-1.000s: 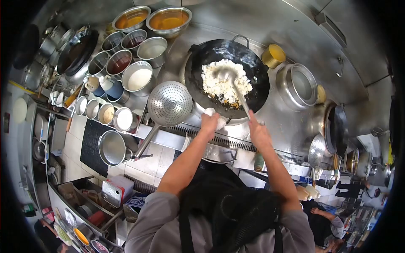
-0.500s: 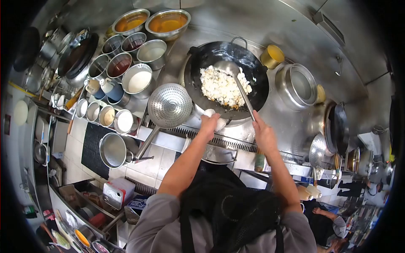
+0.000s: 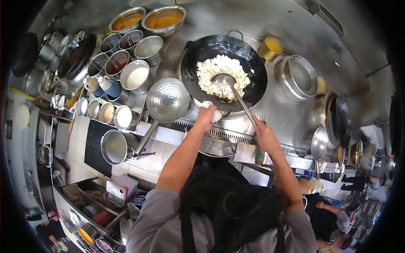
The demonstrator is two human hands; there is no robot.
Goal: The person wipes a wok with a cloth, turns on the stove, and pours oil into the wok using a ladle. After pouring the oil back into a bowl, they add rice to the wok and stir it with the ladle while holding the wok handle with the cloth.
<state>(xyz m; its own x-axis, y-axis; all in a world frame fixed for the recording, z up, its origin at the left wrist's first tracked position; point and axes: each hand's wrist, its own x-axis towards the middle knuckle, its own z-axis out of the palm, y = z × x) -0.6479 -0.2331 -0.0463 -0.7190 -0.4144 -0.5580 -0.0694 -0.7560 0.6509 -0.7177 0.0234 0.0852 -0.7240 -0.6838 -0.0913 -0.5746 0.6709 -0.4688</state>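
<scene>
A black wok (image 3: pixel 255 90) sits on the range with a heap of white rice (image 3: pixel 219 65) in it, browned bits along its near edge. My right hand (image 3: pixel 265 135) is closed around the long handle of a metal ladle (image 3: pixel 223 79), whose bowl rests on the middle of the rice. My left hand (image 3: pixel 205 118) grips a folded white cloth (image 3: pixel 215 115) at the wok's near rim; the cloth and fingers hide part of what lies beneath. A perforated strainer (image 3: pixel 168 100) lies left of the wok, handle toward me.
Metal pots of sauces and a white ingredient (image 3: pixel 138 77) stand to the left, with two bowls of amber liquid (image 3: pixel 163 20) behind. On the right are a yellow-filled can (image 3: pixel 271 48) and nested metal pots (image 3: pixel 300 78). A co-worker (image 3: pixel 333 217) stands at far right.
The ladle's bowl has come from the far side of the rice toward me, and the rice has spread farther back. My left hand still holds the cloth at the rim. The view has shifted slightly.
</scene>
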